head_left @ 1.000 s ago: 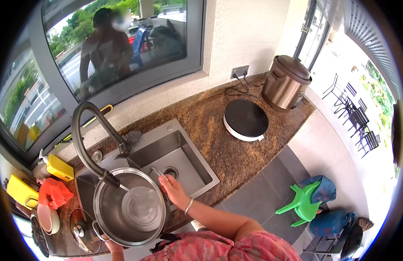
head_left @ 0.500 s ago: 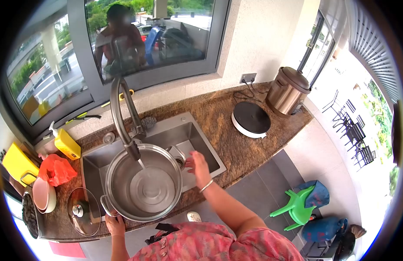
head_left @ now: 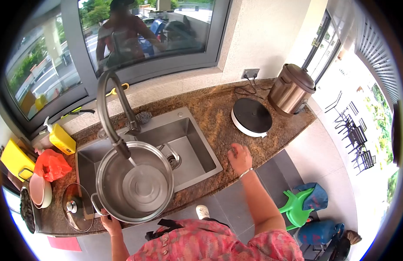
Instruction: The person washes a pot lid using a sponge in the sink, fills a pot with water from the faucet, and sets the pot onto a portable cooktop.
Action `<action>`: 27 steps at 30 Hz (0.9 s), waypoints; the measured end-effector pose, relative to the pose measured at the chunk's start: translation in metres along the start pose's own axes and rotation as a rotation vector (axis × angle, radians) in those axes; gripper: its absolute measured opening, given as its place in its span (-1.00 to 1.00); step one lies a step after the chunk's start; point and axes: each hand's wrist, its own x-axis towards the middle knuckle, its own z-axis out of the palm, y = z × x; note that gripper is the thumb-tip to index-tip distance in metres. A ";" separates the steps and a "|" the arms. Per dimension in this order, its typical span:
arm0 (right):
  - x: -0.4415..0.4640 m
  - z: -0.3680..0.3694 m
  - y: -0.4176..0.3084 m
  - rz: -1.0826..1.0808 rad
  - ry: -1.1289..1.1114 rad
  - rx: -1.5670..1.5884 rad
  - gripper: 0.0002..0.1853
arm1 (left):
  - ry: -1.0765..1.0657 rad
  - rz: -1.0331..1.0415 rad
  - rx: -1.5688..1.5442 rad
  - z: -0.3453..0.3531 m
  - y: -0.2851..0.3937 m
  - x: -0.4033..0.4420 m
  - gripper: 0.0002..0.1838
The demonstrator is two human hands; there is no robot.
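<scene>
A large steel pot (head_left: 106,185) sits tilted over the left part of the sink. Water runs into it from the tall curved faucet (head_left: 105,100), and some water lies in its bottom. My left hand (head_left: 110,223) is closed on the pot's near-left loop handle (head_left: 95,203). The opposite loop handle (head_left: 175,156) is free, over the sink drain. My right hand (head_left: 239,159) is over the granite counter, right of the sink, holding nothing, its fingers loosely curled and apart. Left of the pot lies a glass lid (head_left: 78,217) with a metal knob.
A black-topped round hot plate (head_left: 252,116) and a bronze cooker (head_left: 292,89) stand on the right counter. A yellow bottle (head_left: 62,139), red plastic bag (head_left: 53,165) and pink bowl (head_left: 39,190) are at left. The sink (head_left: 195,150) extends right of the pot. A green stool (head_left: 295,209) is on the floor.
My right hand has moved right, from beside the pot's right handle to over the counter. My left hand stays at the left handle. The view has shifted slightly.
</scene>
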 end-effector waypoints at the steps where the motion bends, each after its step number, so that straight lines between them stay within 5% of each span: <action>1: 0.016 0.001 0.009 -0.022 0.012 -0.016 -0.66 | -0.067 -0.105 0.051 0.001 -0.001 -0.002 -0.68; 5: 0.088 0.001 0.050 -0.097 0.048 -0.104 -0.59 | -0.268 -0.200 0.503 0.006 0.001 -0.022 -0.29; 7: 0.119 0.005 0.067 -0.104 0.036 -0.156 -0.54 | -0.109 -0.207 0.424 0.015 -0.018 -0.028 -0.21; 12: 0.171 0.015 0.092 -0.031 -0.126 -0.313 -0.44 | 0.059 -0.537 -0.344 0.018 -0.035 -0.027 -0.44; 16: 0.193 0.016 0.094 0.007 -0.310 -0.457 -0.31 | 0.170 -0.828 -1.103 0.021 -0.022 -0.023 -0.43; 22: 0.206 0.021 0.097 0.015 -0.446 -0.536 -0.23 | 0.257 -0.963 -1.169 0.020 -0.008 -0.021 -0.43; 27: 0.189 0.018 0.097 -0.167 -0.319 -0.340 -0.44 | 0.255 -0.978 -1.222 0.024 -0.009 -0.019 -0.41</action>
